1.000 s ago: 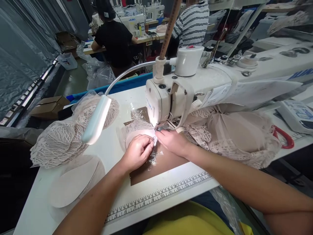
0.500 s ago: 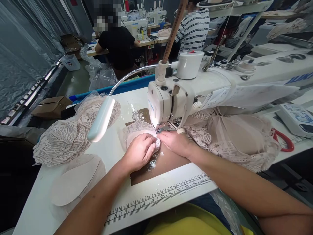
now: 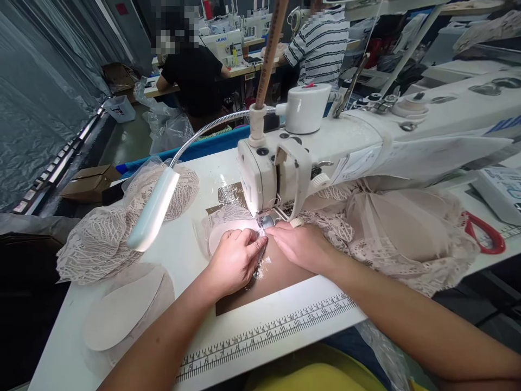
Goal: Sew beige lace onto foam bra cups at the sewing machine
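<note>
A pale lace-covered bra cup [image 3: 228, 224] lies on the brown plate [image 3: 285, 267] beneath the needle of a white sewing machine [image 3: 266, 176]. My left hand [image 3: 236, 258] is closed on the cup's near right edge, thumb and fingers pinched together. Close by on the right, my right hand [image 3: 301, 243] has its fingertips together at the same edge, right by the presser foot. What lies beneath its fingers is hidden, though they seem to pinch the lace edge. The needle tip is too small to make out.
Lace cups [image 3: 95, 241] are piled on the left, with a smooth beige cup [image 3: 122, 309] nearer me. A lamp [image 3: 153, 209] on a bendable neck overhangs them. More lace pieces [image 3: 407, 228] and red-handled scissors [image 3: 484, 233] lie right. Two people sit at machines beyond.
The view has shifted slightly. My left hand has drawn its fingers into a tighter pinch on the cup's edge, and my right hand has moved a little away from the needle.
</note>
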`<state>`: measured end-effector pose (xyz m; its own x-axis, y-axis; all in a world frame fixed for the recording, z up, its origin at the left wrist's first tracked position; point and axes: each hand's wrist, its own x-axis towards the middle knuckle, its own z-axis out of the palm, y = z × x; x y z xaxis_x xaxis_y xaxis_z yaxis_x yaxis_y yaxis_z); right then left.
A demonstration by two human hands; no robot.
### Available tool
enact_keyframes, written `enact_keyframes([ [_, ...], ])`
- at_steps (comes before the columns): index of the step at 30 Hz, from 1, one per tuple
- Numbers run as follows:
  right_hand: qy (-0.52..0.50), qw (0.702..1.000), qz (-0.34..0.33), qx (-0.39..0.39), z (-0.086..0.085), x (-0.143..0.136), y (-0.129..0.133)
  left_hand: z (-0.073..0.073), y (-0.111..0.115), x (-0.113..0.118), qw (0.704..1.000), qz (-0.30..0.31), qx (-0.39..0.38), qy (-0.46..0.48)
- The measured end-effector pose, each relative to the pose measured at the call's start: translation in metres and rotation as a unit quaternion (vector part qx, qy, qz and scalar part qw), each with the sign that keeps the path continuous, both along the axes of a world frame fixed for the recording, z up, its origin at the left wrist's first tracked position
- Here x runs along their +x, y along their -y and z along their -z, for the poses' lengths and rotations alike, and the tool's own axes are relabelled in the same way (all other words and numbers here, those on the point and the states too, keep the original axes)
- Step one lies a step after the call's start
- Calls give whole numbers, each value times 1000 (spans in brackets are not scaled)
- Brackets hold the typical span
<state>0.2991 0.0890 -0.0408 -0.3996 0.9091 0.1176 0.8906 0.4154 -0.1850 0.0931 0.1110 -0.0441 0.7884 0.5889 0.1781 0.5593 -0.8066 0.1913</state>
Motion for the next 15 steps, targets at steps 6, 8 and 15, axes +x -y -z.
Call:
enact_keyframes([
  [6,21,998,-51,15,1,-4,1,-2,0,-6,999,27,-32,28],
  [8,28,998,-51,29,2,-5,2,-2,-1,-8,998,33,-37,26],
  [15,36,999,-10,27,4,-10,2,-5,1,2,1000,3,-2,-12],
])
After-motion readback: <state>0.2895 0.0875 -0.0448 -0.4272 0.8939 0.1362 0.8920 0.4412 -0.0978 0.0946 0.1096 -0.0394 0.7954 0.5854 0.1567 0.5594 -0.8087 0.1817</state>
